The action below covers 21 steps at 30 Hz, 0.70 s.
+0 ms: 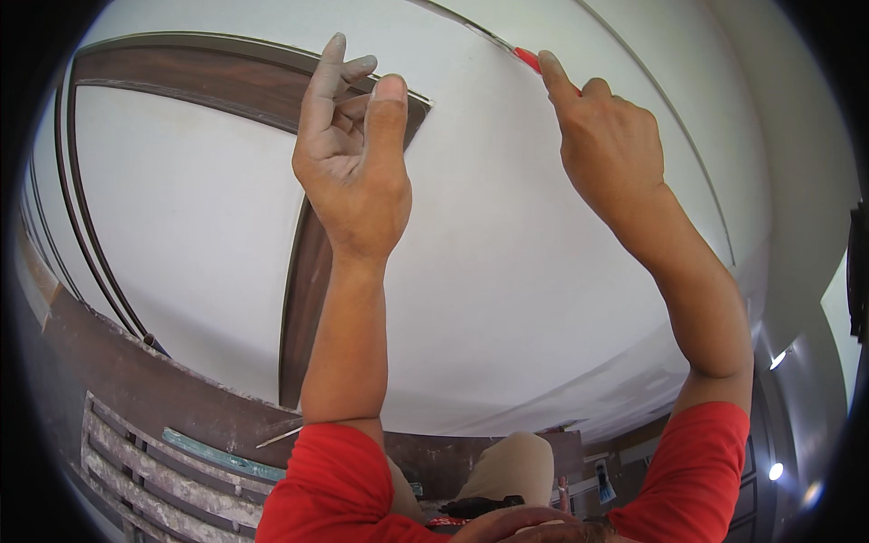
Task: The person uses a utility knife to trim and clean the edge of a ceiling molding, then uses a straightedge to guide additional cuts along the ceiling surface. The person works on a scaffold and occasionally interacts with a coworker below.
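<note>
My right hand (611, 136) is raised at the upper right, its fingers wrapped around a red-handled tool (529, 58). A thin metal end of the tool points up and left along a dark groove (466, 24) in the white wall; its exact kind cannot be made out. My left hand (351, 154) is up in front of the dark brown frame (217, 72), palm partly showing. Grey dust or filler coats its fingers. Index finger and thumb are stretched apart, other fingers partly bent, and nothing shows in its grip. Whether it touches the wall is unclear.
The white wall (507, 271) fills most of the view, with another groove (661, 100) at right. Low at left is a stained slatted wooden piece (163, 471) bearing a teal strip (222, 454). A thin stick (279, 437) lies nearby. My bent knee (516, 462) shows below.
</note>
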{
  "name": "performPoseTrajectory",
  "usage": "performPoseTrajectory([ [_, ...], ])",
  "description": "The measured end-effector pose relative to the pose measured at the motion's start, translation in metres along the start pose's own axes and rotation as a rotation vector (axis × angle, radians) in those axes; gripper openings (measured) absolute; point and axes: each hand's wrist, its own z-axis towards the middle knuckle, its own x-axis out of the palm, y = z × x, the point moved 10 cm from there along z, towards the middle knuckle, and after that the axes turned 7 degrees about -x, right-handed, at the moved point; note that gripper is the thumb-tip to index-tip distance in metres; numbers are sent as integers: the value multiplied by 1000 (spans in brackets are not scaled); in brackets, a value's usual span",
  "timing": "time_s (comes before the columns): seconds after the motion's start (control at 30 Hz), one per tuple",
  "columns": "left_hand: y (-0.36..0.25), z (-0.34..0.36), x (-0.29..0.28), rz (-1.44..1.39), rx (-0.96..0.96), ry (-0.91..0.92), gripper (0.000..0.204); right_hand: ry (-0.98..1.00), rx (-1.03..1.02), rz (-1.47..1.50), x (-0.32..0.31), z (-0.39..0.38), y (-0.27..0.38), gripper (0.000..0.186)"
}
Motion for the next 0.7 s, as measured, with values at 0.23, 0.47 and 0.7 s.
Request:
performPoseTrajectory([
  [0.23,-2,5,-12,31,-32,-38,55,92,14,36,8,-18,-16,53],
  [0.47,8,3,-4,-54,-4,4,59,42,15,72,-1,-16,-19,46],
  [0.7,5,-5,5,-16,-55,8,59,162,79,106,-4,-48,-42,39],
])
